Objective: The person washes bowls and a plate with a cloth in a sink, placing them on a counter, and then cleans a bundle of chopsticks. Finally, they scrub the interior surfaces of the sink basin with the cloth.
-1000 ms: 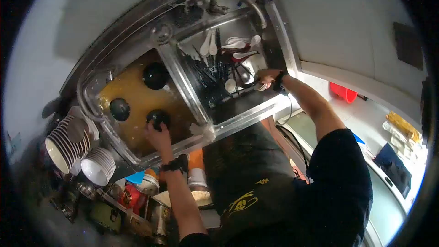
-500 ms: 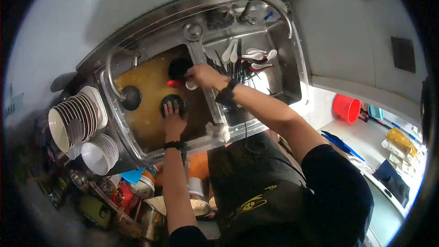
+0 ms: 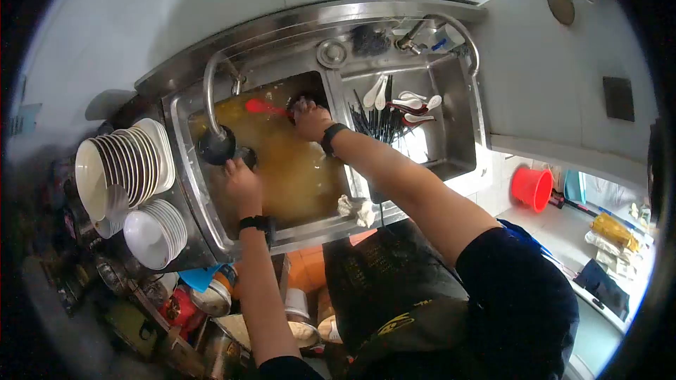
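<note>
i have my left hand (image 3: 243, 184) grasping a black bowl (image 3: 246, 155) just above its fingers, left of centre; my right hand (image 3: 314, 123), nearer the lengthwise-pointing red spoon (image 3: 260, 105), covers a dark bowl (image 3: 308, 94), upper centre, grip unclear.

dark short sleeves (image 3: 517, 274), black wristbands (image 3: 255, 223) (one per arm)

Left basin (image 3: 310, 230) between plates (image 3: 127, 169) and spoons (image 3: 419, 119)

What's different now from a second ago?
The right hand moved from the right basin to a dark bowl in the left basin, where a red utensil now shows. The left hand shifted its bowl left, nearer the one under the faucet. The stacked plates stayed put.
</note>
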`<action>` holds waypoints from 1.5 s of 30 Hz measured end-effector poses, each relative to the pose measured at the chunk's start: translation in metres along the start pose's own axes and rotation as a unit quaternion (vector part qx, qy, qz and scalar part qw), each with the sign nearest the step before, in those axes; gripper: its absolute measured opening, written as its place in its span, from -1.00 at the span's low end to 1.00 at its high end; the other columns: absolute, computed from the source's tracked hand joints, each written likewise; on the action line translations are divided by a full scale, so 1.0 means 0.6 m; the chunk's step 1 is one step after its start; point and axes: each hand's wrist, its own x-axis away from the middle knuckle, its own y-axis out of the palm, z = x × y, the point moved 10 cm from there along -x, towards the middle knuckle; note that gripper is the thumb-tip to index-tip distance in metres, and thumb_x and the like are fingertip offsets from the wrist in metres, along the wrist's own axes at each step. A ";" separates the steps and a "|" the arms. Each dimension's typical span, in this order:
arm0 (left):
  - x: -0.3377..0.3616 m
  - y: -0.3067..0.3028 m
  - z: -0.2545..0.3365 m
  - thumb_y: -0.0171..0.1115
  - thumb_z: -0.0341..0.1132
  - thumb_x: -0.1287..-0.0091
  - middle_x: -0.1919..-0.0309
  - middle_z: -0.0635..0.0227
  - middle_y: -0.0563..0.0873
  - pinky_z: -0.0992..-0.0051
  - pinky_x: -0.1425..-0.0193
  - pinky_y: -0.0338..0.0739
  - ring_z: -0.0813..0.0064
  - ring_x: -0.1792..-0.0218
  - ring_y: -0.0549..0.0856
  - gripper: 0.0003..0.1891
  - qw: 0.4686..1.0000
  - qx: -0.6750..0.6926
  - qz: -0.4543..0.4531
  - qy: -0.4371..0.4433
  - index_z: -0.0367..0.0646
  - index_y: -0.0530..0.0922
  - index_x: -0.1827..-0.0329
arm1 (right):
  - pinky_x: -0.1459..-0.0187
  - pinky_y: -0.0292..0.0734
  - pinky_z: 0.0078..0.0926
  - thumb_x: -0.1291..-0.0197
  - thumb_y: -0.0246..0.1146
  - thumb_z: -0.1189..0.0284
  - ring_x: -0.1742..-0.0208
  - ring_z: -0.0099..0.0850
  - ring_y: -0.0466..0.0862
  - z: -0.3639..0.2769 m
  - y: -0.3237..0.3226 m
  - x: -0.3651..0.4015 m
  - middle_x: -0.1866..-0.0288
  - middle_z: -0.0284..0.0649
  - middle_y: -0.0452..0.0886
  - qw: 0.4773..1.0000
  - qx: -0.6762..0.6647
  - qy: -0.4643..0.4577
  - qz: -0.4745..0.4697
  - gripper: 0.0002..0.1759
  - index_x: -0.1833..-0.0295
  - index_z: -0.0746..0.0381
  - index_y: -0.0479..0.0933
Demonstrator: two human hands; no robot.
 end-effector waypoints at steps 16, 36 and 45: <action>-0.110 0.200 -0.047 0.21 -0.17 -0.41 0.00 -0.06 0.72 0.10 -0.11 0.59 -0.09 0.00 0.70 -0.56 0.984 -0.045 -0.117 0.127 -0.27 0.53 -0.24 | 0.32 0.64 -0.06 -0.13 0.25 0.31 0.22 -0.07 0.76 0.087 -0.151 0.117 0.24 -0.05 0.75 0.992 -0.123 -0.029 -0.028 -0.78 0.29 0.21 0.70; 0.102 0.056 0.575 0.26 0.01 -0.27 -0.59 -0.10 0.09 -0.07 -0.47 0.19 -0.16 -0.59 0.04 -0.22 0.953 -0.031 0.116 0.279 -0.17 0.30 -0.51 | -0.50 0.14 0.08 -0.03 0.44 0.18 -0.54 -0.01 0.26 0.644 0.123 0.253 -0.55 -0.01 0.24 0.991 0.042 0.108 -0.065 0.03 -0.58 0.21 0.12; 0.098 0.049 0.585 0.22 -0.03 -0.28 -0.62 -0.04 0.07 -0.01 -0.46 0.22 -0.09 -0.61 0.02 -0.36 0.953 -0.054 0.114 0.275 -0.15 0.46 -0.38 | -0.30 0.42 -0.09 -0.12 0.33 0.21 -0.18 -0.06 0.59 0.674 0.226 0.169 -0.21 0.01 0.56 0.994 -0.041 0.090 0.050 -0.39 -0.29 0.21 0.51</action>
